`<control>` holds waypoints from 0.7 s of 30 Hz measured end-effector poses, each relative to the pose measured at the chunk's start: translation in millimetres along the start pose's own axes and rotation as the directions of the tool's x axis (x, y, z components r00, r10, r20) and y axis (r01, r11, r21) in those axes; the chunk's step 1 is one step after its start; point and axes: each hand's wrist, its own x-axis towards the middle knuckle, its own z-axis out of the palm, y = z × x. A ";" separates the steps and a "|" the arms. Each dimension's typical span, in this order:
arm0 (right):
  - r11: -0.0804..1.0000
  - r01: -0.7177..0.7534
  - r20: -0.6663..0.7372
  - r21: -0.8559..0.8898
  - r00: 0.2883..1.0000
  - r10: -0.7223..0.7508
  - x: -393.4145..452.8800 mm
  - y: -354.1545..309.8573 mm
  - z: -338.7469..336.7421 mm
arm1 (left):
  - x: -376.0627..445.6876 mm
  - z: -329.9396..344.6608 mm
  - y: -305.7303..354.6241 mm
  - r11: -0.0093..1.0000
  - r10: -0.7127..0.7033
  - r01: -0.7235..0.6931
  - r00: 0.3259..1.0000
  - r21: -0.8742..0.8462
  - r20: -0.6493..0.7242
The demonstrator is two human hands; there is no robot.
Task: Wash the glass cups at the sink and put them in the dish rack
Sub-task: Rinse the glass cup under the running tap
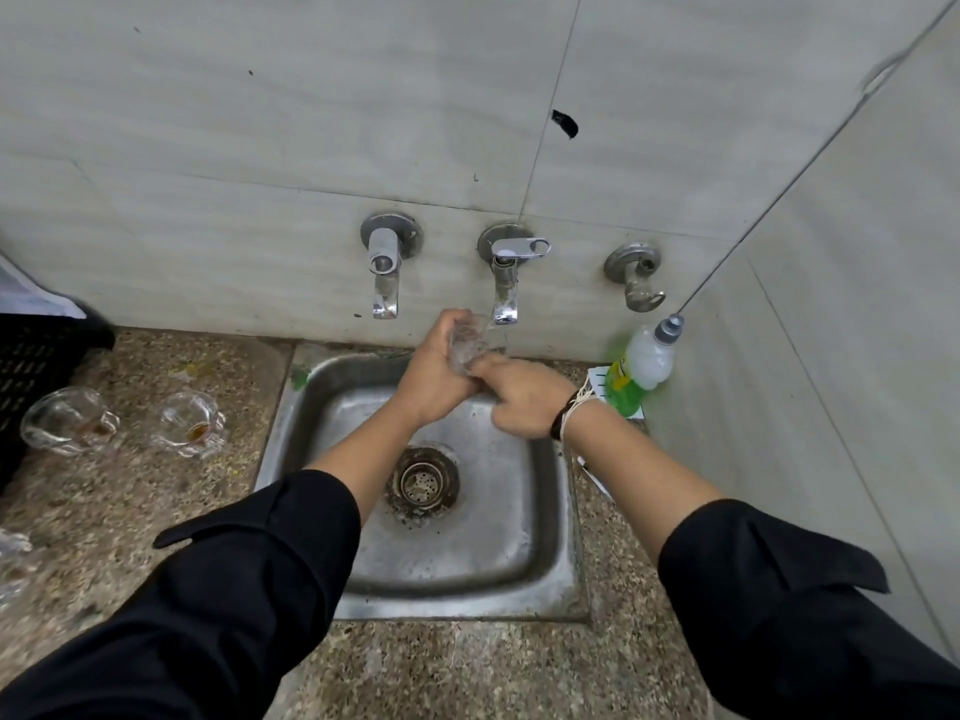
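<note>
Here we held one clear glass cup (pixel 470 343) over the square steel sink (pixel 540 574), just under the spout of the middle chrome wall tap (pixel 506 283). Our left hand (pixel 434 376) wrapped the cup from the left, its fingers curled closed around the glass; our right hand (pixel 524 394) met it from the right and below, fingers bent against the cup's base. The cup was transparent and half covered by both hands, so we could not make out its rim or tell whether it had a handle. Whether water ran from the spout was hard to judge; only a faint streak showed there.

Two more clear glass cups (pixel 70 420) stood on the speckled stone table (pixel 467 667) left of the sink, well apart from our hands, the nearer one (pixel 189 423) with a brown residue at its bottom. A black slatted plastic crate (pixel 31 376) was cut off by the left edge. Another glassy shape (pixel 13 550) at the lower left edge was too cropped to identify. A green dish-soap bottle (pixel 641 371) leaned in the right corner, its label unreadable. Dark sleeves (pixel 249 574) covered both forearms.
</note>
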 end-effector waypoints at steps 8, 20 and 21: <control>0.982 0.055 0.071 -0.182 0.997 -0.043 9.0 14.1 -12.0 | 8.6 12.0 -12.1 0.996 -0.050 0.049 0.999 -0.077 -0.011; 0.942 0.009 -0.015 -0.335 1.000 -0.016 11.4 8.2 -16.7 | 8.4 11.2 -6.0 0.996 -0.044 0.048 0.997 -0.074 0.057; 0.940 0.026 -0.022 -0.340 0.999 -0.036 14.3 5.4 -13.6 | 8.5 13.0 -4.2 0.997 -0.041 0.045 0.997 -0.064 0.068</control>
